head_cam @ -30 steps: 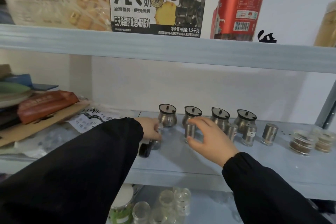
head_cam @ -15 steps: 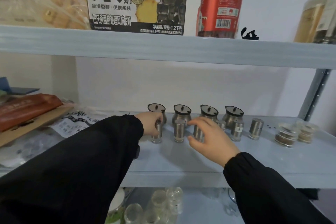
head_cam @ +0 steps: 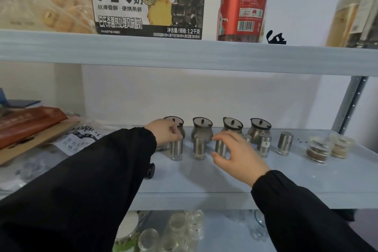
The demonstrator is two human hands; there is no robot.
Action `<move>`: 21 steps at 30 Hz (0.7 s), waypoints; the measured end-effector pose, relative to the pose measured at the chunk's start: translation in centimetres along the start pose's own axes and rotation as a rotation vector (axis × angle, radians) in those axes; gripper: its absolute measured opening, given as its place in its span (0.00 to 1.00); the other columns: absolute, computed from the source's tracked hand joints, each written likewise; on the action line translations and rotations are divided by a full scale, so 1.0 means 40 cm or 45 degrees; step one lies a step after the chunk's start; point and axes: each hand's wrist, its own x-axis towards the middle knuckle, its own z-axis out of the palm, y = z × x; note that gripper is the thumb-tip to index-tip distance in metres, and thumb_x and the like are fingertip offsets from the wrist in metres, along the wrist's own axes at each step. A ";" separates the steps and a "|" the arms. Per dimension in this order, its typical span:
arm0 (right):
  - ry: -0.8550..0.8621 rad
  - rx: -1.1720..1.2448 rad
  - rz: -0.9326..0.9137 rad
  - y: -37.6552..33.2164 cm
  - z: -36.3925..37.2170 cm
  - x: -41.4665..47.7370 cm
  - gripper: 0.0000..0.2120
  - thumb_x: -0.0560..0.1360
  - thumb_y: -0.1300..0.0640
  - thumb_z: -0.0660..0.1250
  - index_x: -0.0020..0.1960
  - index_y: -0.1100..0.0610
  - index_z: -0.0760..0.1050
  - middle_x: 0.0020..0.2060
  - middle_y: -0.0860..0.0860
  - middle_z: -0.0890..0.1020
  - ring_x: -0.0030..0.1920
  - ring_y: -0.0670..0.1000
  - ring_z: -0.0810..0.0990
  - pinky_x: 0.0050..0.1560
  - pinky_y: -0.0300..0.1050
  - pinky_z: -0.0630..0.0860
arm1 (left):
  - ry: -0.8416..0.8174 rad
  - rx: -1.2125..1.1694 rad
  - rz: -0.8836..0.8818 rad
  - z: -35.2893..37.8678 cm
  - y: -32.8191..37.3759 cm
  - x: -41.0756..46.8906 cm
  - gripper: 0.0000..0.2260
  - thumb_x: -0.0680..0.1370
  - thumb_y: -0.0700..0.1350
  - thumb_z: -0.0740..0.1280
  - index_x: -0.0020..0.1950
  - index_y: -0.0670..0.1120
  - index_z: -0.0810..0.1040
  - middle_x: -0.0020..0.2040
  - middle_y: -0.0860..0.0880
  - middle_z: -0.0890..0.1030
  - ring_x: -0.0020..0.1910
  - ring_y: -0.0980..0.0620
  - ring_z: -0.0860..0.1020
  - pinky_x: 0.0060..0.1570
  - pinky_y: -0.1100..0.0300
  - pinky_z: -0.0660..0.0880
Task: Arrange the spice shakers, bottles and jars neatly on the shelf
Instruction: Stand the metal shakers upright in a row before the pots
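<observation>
On the middle shelf (head_cam: 225,178) several steel pots with dark lids (head_cam: 201,130) stand in a back row. In front of them stands a row of small steel shakers. My left hand (head_cam: 165,132) grips the top of the leftmost shaker (head_cam: 176,150), which stands upright. A free shaker (head_cam: 199,148) stands between my hands. My right hand (head_cam: 237,154) holds the third shaker (head_cam: 221,148) between thumb and fingers. Two more shakers (head_cam: 263,146) (head_cam: 285,143) stand to the right. A small dark-capped item (head_cam: 151,171) peeks out by my left sleeve.
Two stacks of small round spice jars (head_cam: 316,152) sit at the shelf's right end by the metal post (head_cam: 347,106). Bags and a board (head_cam: 30,129) fill the left end. The upper shelf carries a carton (head_cam: 147,0) and a red jar (head_cam: 242,4). Glass jars (head_cam: 180,229) sit below.
My left hand stood its shaker upright at the left end of the front row. My right hand let go of the second shaker and took hold of the third.
</observation>
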 end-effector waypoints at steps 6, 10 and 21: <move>-0.018 -0.020 0.001 0.000 0.001 -0.006 0.21 0.76 0.42 0.63 0.67 0.45 0.71 0.66 0.42 0.71 0.66 0.44 0.69 0.65 0.41 0.67 | -0.092 -0.036 0.095 -0.005 0.020 0.004 0.12 0.75 0.47 0.67 0.57 0.55 0.81 0.51 0.58 0.78 0.51 0.56 0.75 0.49 0.63 0.68; -0.012 -0.014 -0.003 -0.003 0.001 -0.014 0.21 0.76 0.43 0.63 0.67 0.45 0.71 0.66 0.42 0.71 0.67 0.44 0.69 0.64 0.40 0.68 | 0.015 -0.071 0.092 -0.013 0.014 0.013 0.07 0.73 0.55 0.69 0.49 0.57 0.79 0.50 0.57 0.79 0.52 0.54 0.77 0.51 0.60 0.72; -0.019 -0.010 0.005 -0.004 0.000 -0.011 0.21 0.75 0.43 0.63 0.67 0.44 0.70 0.66 0.41 0.71 0.66 0.43 0.69 0.64 0.40 0.68 | -0.016 -0.084 0.138 -0.017 0.009 0.005 0.09 0.74 0.51 0.70 0.54 0.55 0.81 0.49 0.57 0.78 0.47 0.59 0.75 0.47 0.63 0.70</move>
